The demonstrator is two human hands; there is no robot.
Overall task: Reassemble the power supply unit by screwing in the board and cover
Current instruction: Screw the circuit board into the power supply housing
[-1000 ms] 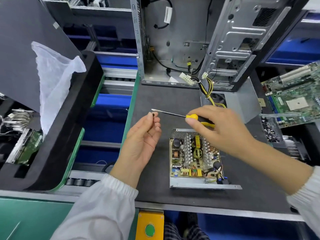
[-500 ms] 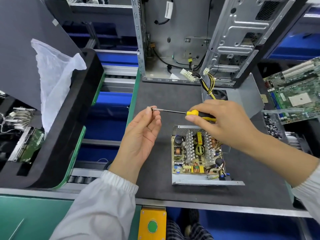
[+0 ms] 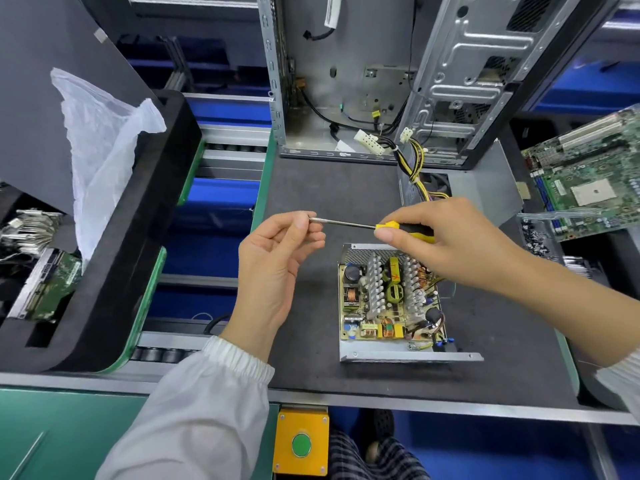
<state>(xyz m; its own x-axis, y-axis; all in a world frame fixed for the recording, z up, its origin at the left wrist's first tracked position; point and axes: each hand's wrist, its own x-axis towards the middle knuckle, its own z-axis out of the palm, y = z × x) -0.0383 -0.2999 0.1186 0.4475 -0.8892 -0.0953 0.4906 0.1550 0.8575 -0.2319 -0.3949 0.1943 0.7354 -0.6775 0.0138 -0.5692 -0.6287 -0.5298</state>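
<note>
The right hand (image 3: 446,244) grips the screwdriver (image 3: 398,228) by its handle; the left hand (image 3: 277,265) pinches its tip; both are above the tabletop (image 3: 311,188), beside the open unit (image 3: 391,299).

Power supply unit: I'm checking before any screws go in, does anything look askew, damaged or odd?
Nothing stands out. The power supply unit lies flat on the mat, cover off, board seated. The right hand holds the screwdriver, tip at the left hand fingertips.
</note>
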